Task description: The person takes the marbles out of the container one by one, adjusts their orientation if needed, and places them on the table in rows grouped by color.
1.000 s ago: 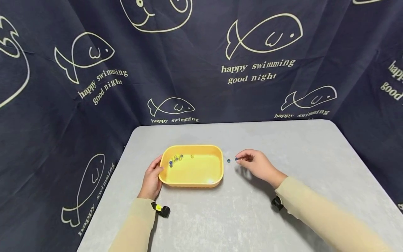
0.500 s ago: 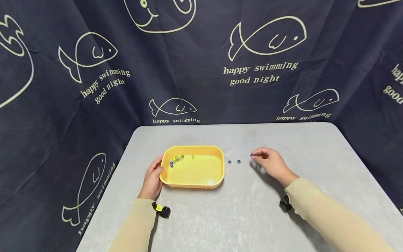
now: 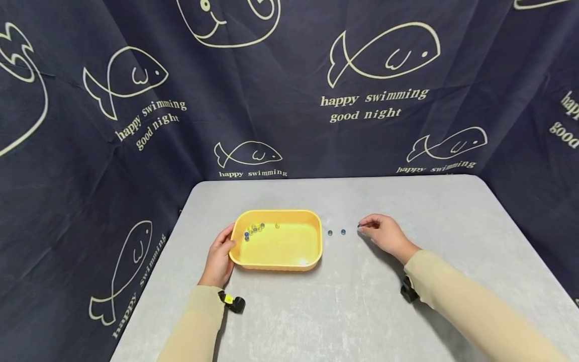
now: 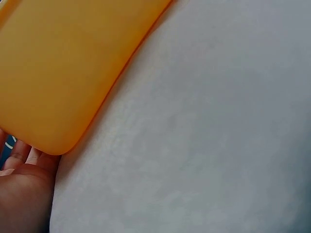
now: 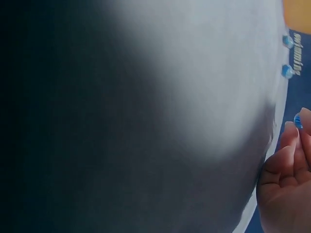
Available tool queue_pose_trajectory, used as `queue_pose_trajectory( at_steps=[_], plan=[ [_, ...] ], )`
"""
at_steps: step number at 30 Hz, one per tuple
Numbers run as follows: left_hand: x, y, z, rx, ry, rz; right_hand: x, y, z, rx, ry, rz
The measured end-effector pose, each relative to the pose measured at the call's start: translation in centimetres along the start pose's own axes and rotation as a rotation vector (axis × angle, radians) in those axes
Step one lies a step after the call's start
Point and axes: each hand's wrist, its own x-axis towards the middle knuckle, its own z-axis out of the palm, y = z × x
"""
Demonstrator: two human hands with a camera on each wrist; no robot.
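Observation:
My left hand (image 3: 219,259) grips the left end of a yellow plastic tub (image 3: 276,266), thumb over the rim and fingers along the outside. In the left wrist view, the tub's outer wall (image 4: 63,77) fills the upper left. Between thumb and fingertips, my right hand (image 3: 384,235) pinches a blue glass marble (image 5: 298,120), just above the table. Two more blue marbles lie in a row between that hand and the tub: a nearer marble (image 3: 343,232) and a farther marble (image 3: 330,233) beside the tub's right wall.
Inside the tub, several blue and clear yellowish marbles (image 3: 255,230) gather at the left, with a single yellowish marble (image 3: 277,226) near the back wall. The grey table (image 3: 316,317) ends at a dark blue curtain (image 3: 298,125) printed with fish.
My right hand has let go of the second marble in the row and moved right, now holding another marble. Over the last half second it lowered slightly. My left hand keeps its grip.

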Motion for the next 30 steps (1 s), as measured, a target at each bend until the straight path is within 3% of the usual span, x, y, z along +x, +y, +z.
queue_pose_trajectory(
  at_steps=[11,30],
  plan=[
    [0.0,0.0,0.0,0.001,-0.015,0.011,0.3,0.2,0.3,-0.098,0.016,-0.042],
    [-0.2,0.2,0.0,0.011,-0.004,-0.006,0.4,0.9,0.5,-0.137,-0.006,-0.04]
  ],
)
